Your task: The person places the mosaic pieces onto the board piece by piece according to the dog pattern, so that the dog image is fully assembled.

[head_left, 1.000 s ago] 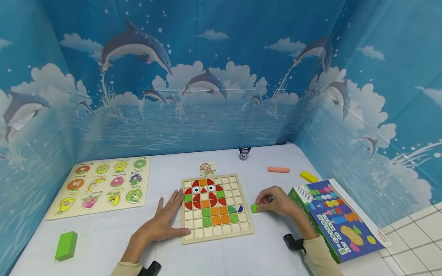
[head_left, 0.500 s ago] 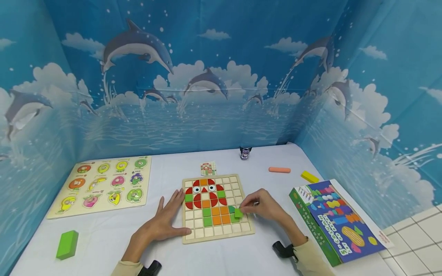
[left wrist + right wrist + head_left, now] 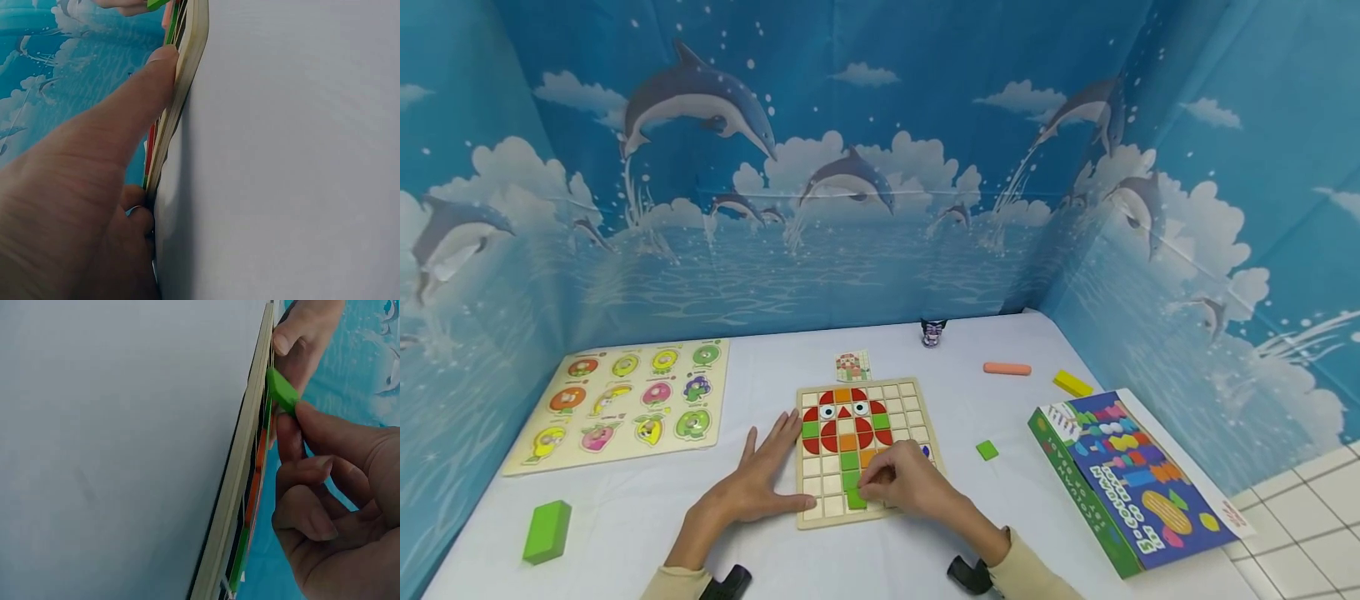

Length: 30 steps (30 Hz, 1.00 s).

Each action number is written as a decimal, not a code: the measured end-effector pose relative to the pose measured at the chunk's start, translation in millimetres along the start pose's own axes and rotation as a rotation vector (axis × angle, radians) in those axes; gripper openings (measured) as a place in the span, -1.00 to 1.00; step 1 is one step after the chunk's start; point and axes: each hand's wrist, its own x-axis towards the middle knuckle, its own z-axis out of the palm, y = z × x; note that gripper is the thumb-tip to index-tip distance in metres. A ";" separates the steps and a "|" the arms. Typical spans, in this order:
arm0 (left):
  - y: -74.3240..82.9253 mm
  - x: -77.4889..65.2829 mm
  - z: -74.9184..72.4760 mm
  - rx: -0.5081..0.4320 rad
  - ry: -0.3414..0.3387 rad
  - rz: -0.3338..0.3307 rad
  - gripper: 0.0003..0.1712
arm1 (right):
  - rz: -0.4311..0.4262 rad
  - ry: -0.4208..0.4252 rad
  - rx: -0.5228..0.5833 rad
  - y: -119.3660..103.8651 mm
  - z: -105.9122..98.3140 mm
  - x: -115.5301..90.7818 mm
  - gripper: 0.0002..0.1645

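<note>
My left hand [image 3: 760,483] lies along the left edge of the wooden grid board [image 3: 910,408], fingers extended, thumb on the lower left corner. In the left wrist view, its thumb [image 3: 134,100] rests against the board's edge. My right hand [image 3: 917,483] pinches a green square tile [image 3: 856,500] between thumb and index finger, over the lower row of the board. From the right wrist, that tile [image 3: 282,392] appears tilted, one corner at the board's face. Red, orange and green pieces form a figure on the grid, partly hidden by the right hand.
A second green tile [image 3: 987,450] lies right of the board. Behind the board are a pattern card [image 3: 852,366] and a small figurine [image 3: 932,333]. A fruit puzzle [image 3: 625,400] and green block [image 3: 547,532] stand left, a toy box [image 3: 1138,483] right.
My right hand has carried the green tile leftward from beside the board to its lower row, uncovering another green tile on the table. My left hand has stayed in place.
</note>
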 end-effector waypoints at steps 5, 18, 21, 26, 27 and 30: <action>-0.4 0.2 0.5 0.005 -0.002 0.000 0.46 | -0.034 -0.023 -0.037 -0.3 7.2 3.1 -0.86; 0.5 0.0 0.5 0.000 0.000 -0.001 0.46 | -0.038 -0.035 -0.084 -4.8 6.7 3.0 -0.87; 0.7 0.2 0.7 -0.001 0.003 -0.003 0.46 | -0.057 -0.043 -0.072 -2.1 -3.8 2.6 -0.92; 0.9 0.7 0.6 -0.003 0.008 0.000 0.47 | -0.025 0.019 -0.105 14.2 -44.4 -6.8 -0.86; 0.8 0.7 0.5 -0.004 0.008 0.003 0.47 | 0.000 0.049 -0.122 19.1 -53.7 -10.6 -0.84; 0.6 0.4 -0.2 0.001 0.007 0.008 0.47 | 0.101 0.147 -0.173 35.4 -79.9 -26.0 -0.82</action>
